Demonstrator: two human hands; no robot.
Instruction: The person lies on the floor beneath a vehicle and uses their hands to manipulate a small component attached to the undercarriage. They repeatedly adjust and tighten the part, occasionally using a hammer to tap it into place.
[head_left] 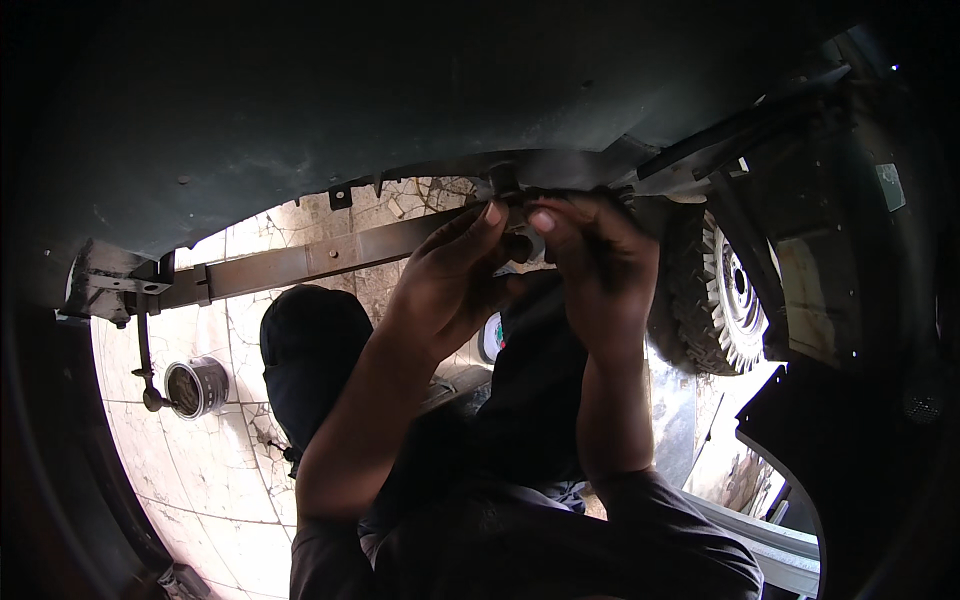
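We see the flat metal bar [290, 267] lying along the vehicle underside [400, 110], seemingly mounted already. Beside the dark fitting [505, 180], the left hand [450, 275] and right hand [610, 250] have bent fingers; what they grasp, and whether fastening is left, we cannot tell.

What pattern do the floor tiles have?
The floor tiles are pale with irregular, crack-like darker lines; the head view shows them best.
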